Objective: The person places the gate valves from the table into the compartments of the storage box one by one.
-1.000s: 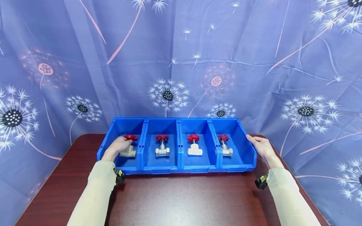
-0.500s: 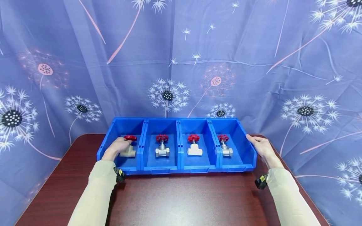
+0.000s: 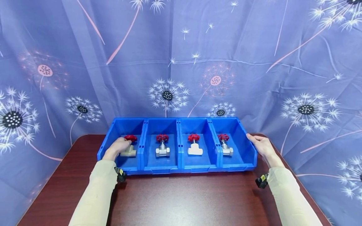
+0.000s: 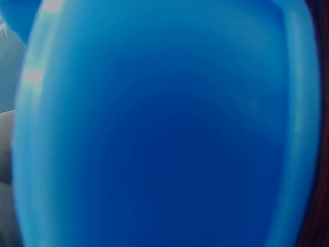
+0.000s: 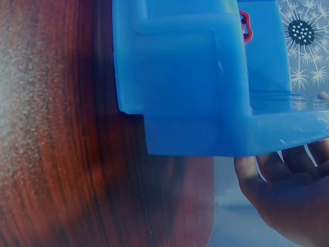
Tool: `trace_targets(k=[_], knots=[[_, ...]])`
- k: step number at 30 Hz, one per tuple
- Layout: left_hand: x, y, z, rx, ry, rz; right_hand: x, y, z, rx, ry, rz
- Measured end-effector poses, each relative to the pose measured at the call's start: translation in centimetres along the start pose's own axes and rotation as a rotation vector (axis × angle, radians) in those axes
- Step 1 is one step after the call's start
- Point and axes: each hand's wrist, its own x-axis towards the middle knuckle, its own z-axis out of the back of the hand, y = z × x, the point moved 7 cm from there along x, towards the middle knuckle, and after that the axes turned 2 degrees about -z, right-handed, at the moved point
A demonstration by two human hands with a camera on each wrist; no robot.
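Observation:
Four blue bins stand joined in a row, each holding a valve with a red handwheel. In the leftmost bin [image 3: 132, 125], my left hand [image 3: 118, 147] pinches the handwheel of a beige valve [image 3: 129, 152]; its fingers are partly hidden. A silver valve [image 3: 162, 152] lies in the second bin, a white valve [image 3: 195, 150] in the third. Another silver valve [image 3: 226, 150] lies by the left wall of the rightmost bin [image 3: 237, 157]. My right hand [image 3: 263, 147] holds that bin's outer side wall near the rim. The left wrist view is mostly blocked by a blue bin wall [image 4: 175, 128].
The bins rest toward the back of a dark red-brown table [image 3: 186, 201]. A blue-purple curtain [image 3: 135, 84] with dandelion prints hangs right behind and on both sides. A small black wrist camera [image 3: 261, 181] sits below the right wrist.
Both hands keep their places on the beige valve and the right bin wall. The head view shifts very slightly; the valves and bins stay put.

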Motion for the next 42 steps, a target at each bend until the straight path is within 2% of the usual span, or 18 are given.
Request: trace_targets(k=[9,23,36,42], knots=[[-0.12,0.02,0.12,0.028,0.006,-0.021,0.12,0.03,-0.17,-0.012,0.002,-0.006],[-0.37,-0.31,-0.06,0.012,0.016,-0.035,-0.09,-0.03,-0.02,-0.016,-0.009,-0.011],[-0.59,-0.30,-0.09,0.006,0.007,0.005,0.01,-0.10,-0.04,-0.024,-0.022,-0.004],[-0.92,-0.49,0.10,0.010,-0.004,-0.007,-0.08,-0.02,-0.06,-0.035,-0.025,-0.002]])
